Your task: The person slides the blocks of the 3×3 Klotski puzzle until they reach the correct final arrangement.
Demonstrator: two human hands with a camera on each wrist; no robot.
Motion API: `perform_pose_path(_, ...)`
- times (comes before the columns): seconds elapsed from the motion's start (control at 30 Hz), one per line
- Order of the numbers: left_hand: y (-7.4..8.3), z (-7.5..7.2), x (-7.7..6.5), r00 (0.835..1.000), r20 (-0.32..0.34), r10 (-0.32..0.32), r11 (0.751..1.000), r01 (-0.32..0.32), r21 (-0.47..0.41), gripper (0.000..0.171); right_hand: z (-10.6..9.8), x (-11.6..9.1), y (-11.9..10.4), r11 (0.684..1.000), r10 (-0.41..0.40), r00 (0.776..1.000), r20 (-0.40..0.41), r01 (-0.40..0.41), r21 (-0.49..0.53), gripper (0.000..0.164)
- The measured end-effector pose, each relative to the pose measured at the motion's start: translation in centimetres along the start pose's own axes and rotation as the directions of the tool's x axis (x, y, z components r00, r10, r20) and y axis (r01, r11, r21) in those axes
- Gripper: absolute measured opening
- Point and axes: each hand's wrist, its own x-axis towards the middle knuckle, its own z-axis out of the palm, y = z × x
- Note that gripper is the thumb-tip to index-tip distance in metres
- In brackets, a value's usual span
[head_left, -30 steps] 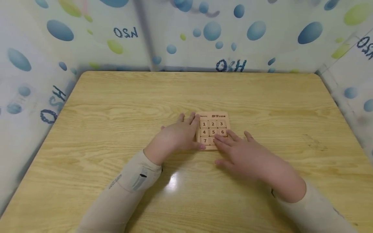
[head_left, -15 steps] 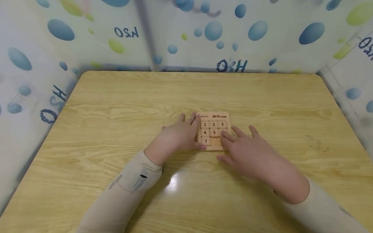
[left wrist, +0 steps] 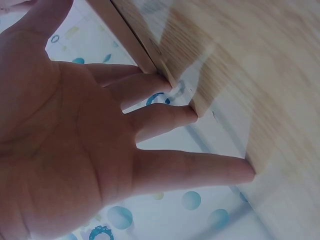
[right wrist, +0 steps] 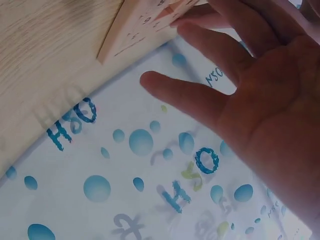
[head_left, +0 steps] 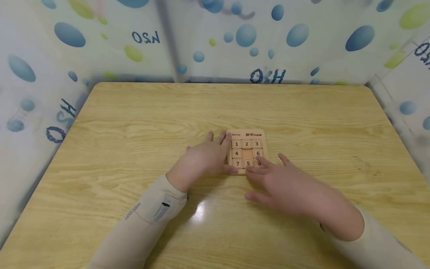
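A wooden sliding number puzzle [head_left: 247,133] lies flat in the middle of the table in the head view. Its top row reads 1, 2, 3. The 4 tile [head_left: 236,153] and 6 tile [head_left: 257,153] flank a bare centre slot [head_left: 247,154]. The bottom row holds 7, 5 and 8. My left hand [head_left: 206,157] lies along the puzzle's left edge, fingers spread and straight, thumb at the lower-left corner. Fingertips of my right hand [head_left: 285,181] reach over the lower-right tiles, partly covering the 8 tile [head_left: 259,163]; the right wrist view shows these fingers extended.
The wood-grain table [head_left: 134,112] extends around the puzzle on all sides. A white sheet [head_left: 215,41] with blue and green dots stands behind its far edge and along both sides.
The 8 tile has gone from bottom middle to bottom right, and the 5 tile has dropped from the centre to bottom middle. My right fingers shifted across these tiles; my left hand stayed put.
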Motion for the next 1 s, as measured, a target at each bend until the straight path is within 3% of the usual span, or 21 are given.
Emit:
perform_pose_path(0.27,-0.2,-0.1,0.0,1.0,0.006,-0.004,1.0,0.004,-0.014,0.119,0.2,0.0,0.9,0.988,0.119,0.992,-0.051,-0.123,-0.092,0.077)
perform_pose_path(0.47,-0.3,0.0,0.0,1.0,0.014,-0.001,1.0,0.001,-0.015,0.119,0.4,1.1,1.8,0.982,0.162,0.986,-0.048,-0.166,-0.092,0.079)
perform_pose_path(0.77,0.0,0.0,0.0,1.0,0.008,-0.015,1.0,0.015,-0.013,0.118,1.0,2.8,1.4,0.992,0.099,0.989,-0.113,-0.107,-0.072,0.069)
perform_pose_path(1.0,-0.2,0.0,0.1,1.0,0.011,-0.001,1.0,0.002,-0.02,0.119,0.8,1.5,0.7,0.981,0.144,0.983,-0.112,-0.157,-0.117,0.061)
